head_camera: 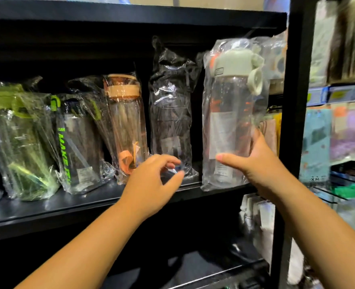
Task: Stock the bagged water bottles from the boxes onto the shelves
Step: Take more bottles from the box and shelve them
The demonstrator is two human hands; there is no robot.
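Note:
My right hand (258, 163) grips the lower part of a clear bagged bottle with a pale green lid (230, 105), upright at the right end of the black shelf (89, 203). My left hand (151, 182) hovers with loosely curled fingers just in front of the base of a black bagged bottle (170, 113) and holds nothing. Further left stand an orange-lidded bagged bottle (124, 122), a black bottle with green lettering (76, 140) and a green bottle (20, 140), all in clear bags.
A black upright post (295, 101) bounds the shelf on the right. Beyond it hang packets and other goods (339, 132). A lower shelf (214, 274) shows below, with white items (258, 213) at its right. The shelf board above (130, 15) sits close over the bottle tops.

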